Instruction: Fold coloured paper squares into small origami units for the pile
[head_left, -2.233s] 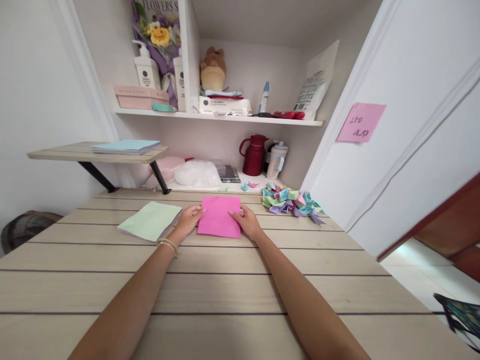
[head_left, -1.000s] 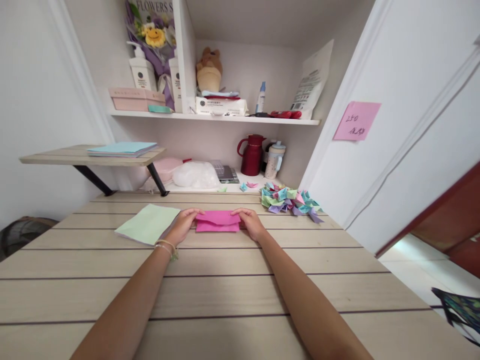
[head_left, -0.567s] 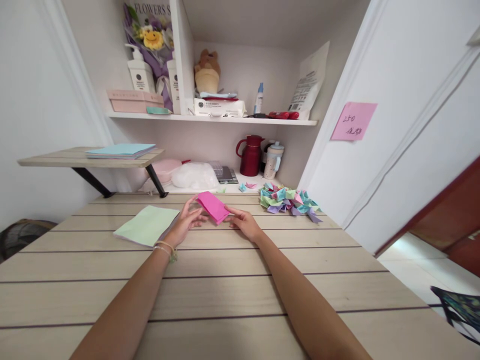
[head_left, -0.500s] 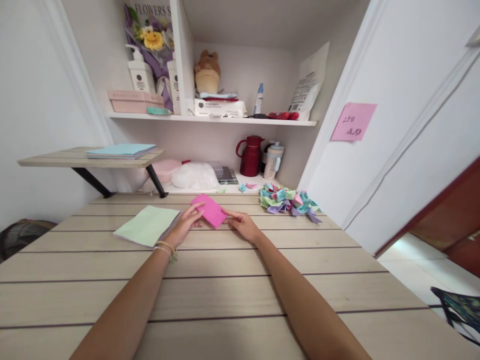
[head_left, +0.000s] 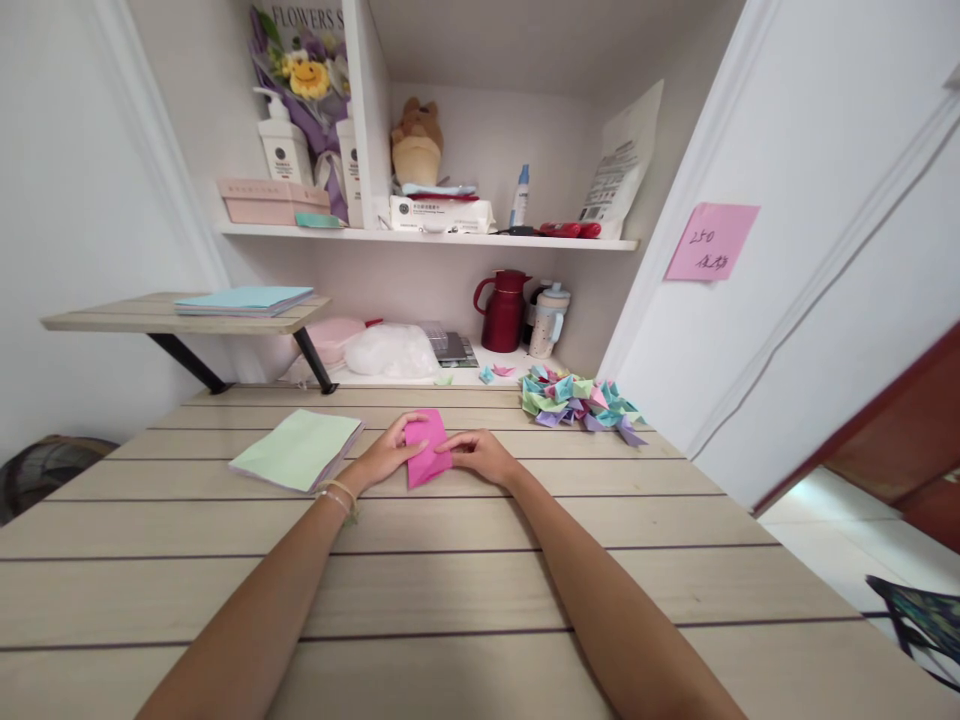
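Note:
A bright pink sheet of folded paper (head_left: 425,455) is held between my two hands, over the middle of the wooden table. My left hand (head_left: 391,450) grips its left edge, thumb on the front and fingers behind. At the right edge, my right hand (head_left: 480,455) pinches the paper with thumb and forefinger. A stack of pale green paper (head_left: 296,450) lies just left of my left wrist. Farther right sits a heap of small folded paper pieces (head_left: 574,400) in green, blue, purple and pink.
A small raised shelf (head_left: 112,315) at the back left carries blue paper (head_left: 244,300). Behind the table stand a plastic bag (head_left: 392,352), a dark red jug (head_left: 504,312) and a tumbler (head_left: 549,322). A pink note (head_left: 712,243) is stuck on the right wall.
The pink paper has turned more upright and shows a different folded face. My left hand has shifted slightly right, its thumb now across the front; my right hand stays at the right edge.

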